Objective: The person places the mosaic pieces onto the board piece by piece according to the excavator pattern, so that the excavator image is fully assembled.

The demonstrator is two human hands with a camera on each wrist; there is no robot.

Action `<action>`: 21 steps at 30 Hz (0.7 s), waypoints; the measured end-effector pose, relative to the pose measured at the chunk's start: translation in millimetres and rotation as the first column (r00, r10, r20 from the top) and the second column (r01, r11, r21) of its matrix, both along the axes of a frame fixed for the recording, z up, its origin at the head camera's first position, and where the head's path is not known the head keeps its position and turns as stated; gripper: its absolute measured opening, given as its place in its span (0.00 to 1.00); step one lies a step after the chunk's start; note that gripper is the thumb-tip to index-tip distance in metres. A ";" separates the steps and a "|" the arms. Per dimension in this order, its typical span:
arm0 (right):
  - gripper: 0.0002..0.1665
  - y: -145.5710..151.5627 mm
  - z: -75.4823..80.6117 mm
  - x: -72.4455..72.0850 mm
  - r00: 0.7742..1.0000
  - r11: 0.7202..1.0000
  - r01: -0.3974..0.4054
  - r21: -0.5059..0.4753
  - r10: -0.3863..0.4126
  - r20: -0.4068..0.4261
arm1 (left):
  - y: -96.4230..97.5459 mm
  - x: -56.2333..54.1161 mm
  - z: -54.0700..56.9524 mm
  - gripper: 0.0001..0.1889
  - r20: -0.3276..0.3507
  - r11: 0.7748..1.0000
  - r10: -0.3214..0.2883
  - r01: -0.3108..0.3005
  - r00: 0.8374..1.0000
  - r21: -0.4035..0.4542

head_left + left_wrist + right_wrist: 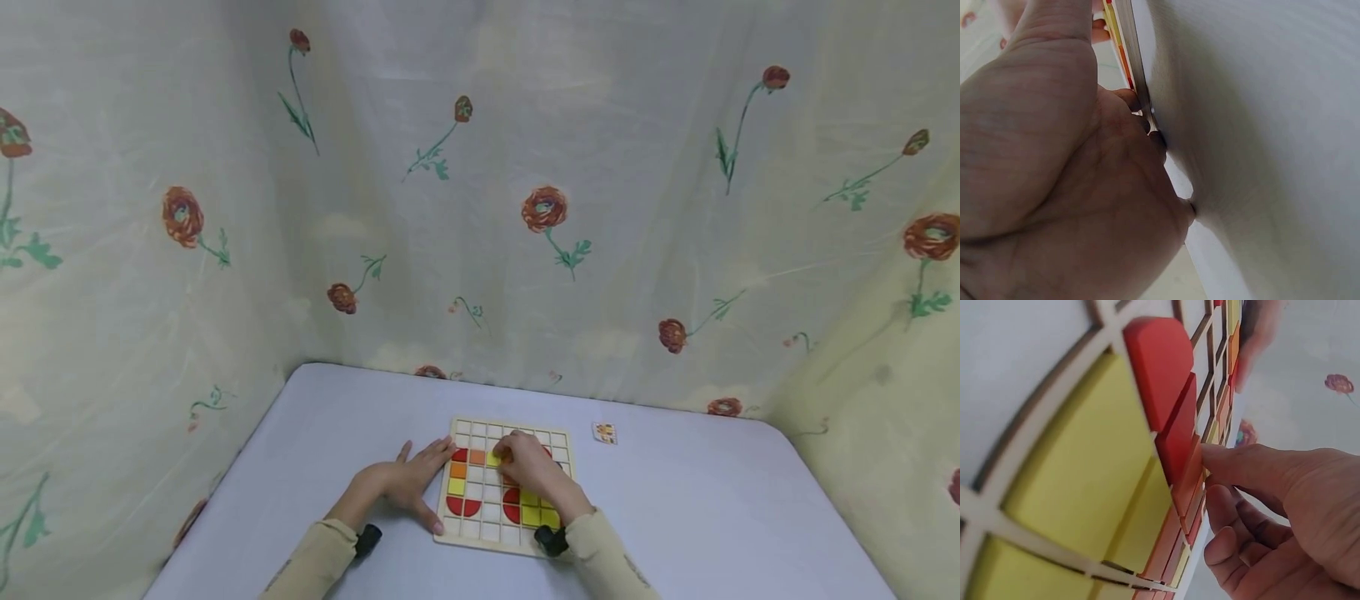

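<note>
A square wooden grid board (480, 544) lies on the table, its cells partly filled with red, orange and yellow tiles. My left hand (408, 483) rests with spread fingers along the board's left edge, thumb near the front corner; its palm (1085, 169) fills much of the left wrist view. My right hand (528, 467) is over the board's middle, thumb and fingertips curled at a yellow square tile (492, 459), pinching it; the contact is partly hidden. Under this hand sit larger yellow tiles (1091, 456) and rounded red tiles (1163, 369). A orange tile (477, 457) lies just left of the yellow one.
A small printed card (604, 432) lies on the table (712, 500) to the right of the board's far corner. A flowered cloth (480, 250) hangs behind the table and at both sides. Dark bands are at both wrists.
</note>
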State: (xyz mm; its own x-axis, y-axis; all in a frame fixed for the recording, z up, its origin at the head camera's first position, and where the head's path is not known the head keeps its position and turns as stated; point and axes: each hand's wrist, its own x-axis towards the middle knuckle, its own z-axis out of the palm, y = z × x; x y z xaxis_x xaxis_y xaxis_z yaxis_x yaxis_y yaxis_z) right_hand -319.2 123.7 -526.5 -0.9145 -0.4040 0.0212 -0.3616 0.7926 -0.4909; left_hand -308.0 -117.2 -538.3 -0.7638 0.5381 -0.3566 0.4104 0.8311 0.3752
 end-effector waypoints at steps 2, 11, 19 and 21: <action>0.11 -0.9 0.7 -0.7 1.000 1.000 -0.002 -0.004 0.002 0.009 | 0.7 -0.7 -0.3 0.65 0.001 1.000 0.000 0.000 1.000 -0.001; 0.14 4.7 -1.1 0.6 1.000 0.999 0.017 -0.050 -0.016 0.020 | 4.4 -1.9 -0.5 0.65 0.000 1.000 -0.025 0.025 1.000 -0.006; 0.10 35.0 14.7 19.7 0.989 0.980 0.146 -0.136 -0.145 0.019 | 0.0 -1.7 -3.4 0.65 0.025 0.999 -0.014 0.013 1.000 0.035; 0.10 45.9 21.8 26.6 0.983 0.973 0.182 -0.142 -0.183 0.007 | -5.1 -2.9 -5.0 0.62 0.054 0.996 0.002 -0.006 0.999 0.088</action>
State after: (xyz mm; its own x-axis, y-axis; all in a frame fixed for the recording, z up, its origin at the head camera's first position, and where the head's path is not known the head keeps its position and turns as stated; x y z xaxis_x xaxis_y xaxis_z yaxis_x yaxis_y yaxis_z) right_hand -292.6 169.6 -504.7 -0.9722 -0.2230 0.0722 -0.2208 0.7681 -0.6010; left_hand -310.9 -122.2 -543.3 -0.7471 0.5662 -0.3481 0.3845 0.7954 0.4686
